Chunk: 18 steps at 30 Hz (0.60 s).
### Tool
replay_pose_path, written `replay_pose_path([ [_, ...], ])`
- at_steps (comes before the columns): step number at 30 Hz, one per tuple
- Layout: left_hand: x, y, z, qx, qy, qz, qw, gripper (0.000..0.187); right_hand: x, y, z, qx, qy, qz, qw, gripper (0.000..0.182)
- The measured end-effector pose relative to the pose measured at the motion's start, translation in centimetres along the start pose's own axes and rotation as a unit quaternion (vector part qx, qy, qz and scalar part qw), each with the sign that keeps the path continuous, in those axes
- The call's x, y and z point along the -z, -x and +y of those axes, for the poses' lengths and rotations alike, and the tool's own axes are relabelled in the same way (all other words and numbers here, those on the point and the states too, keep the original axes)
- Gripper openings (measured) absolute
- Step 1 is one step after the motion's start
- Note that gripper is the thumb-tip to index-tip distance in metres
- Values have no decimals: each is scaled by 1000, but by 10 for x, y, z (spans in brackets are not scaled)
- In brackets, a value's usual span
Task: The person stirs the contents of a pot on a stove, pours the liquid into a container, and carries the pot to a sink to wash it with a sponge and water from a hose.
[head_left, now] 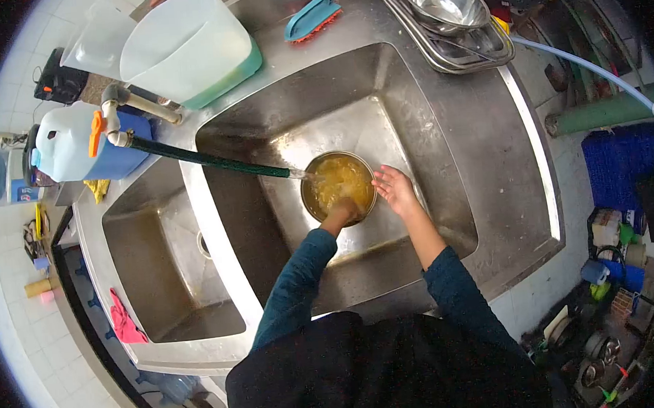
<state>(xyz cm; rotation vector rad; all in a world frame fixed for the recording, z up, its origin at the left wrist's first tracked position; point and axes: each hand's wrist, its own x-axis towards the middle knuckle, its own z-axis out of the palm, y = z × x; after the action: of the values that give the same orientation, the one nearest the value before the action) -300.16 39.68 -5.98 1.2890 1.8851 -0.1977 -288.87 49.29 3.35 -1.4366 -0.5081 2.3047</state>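
A round metal pot [308, 205] stands in the larger sink basin, holding cloudy yellowish liquid [340, 176]. My left hand [346, 209] reaches into it, the fingers sunk in the liquid and hidden. Beside the pot's right side is my right hand [394, 189], fingers stretched and spread, their tips right at the rim. From the left, a dark green hose [218, 161] leads to the pot, and water runs from its clear end [297, 173] into the pot.
The steel sink [448, 195] has a second basin [160, 253] at left, with a pink cloth [125, 320] on its edge. Behind are a blue brush [312, 17], a cut-open container [188, 54] of green liquid, a blue-filled jug [84, 145], and a metal bowl [446, 2] on trays [483, 56].
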Motion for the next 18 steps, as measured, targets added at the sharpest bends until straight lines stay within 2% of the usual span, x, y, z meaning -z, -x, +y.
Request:
replay_pose_path([
  [2,-54,-70,-21,-112,189,79,972,41,0,6,-5,-3,-18,-3,1000,25],
  [5,4,-24,27,19,346,227,910,36,6,6,-9,5,-29,-6,1000,27],
  [8,0,-6,12,-79,158,17,984,40,14,7,-14,15,-26,-3,1000,28],
  [11,14,34,-6,-24,-63,-116,991,43,17,5,-19,23,-31,-1,999,28],
  [14,-4,24,-15,133,-263,-52,954,46,15,9,-19,23,-35,0,999,28],
  [15,14,47,2,92,-258,-32,961,43,13,9,-19,19,-26,4,999,28],
  [17,7,25,14,69,-12,54,996,39,11,9,-19,13,-16,8,1000,27],
  [18,1,9,19,56,113,95,987,37,11,10,-17,10,-16,6,1000,27],
])
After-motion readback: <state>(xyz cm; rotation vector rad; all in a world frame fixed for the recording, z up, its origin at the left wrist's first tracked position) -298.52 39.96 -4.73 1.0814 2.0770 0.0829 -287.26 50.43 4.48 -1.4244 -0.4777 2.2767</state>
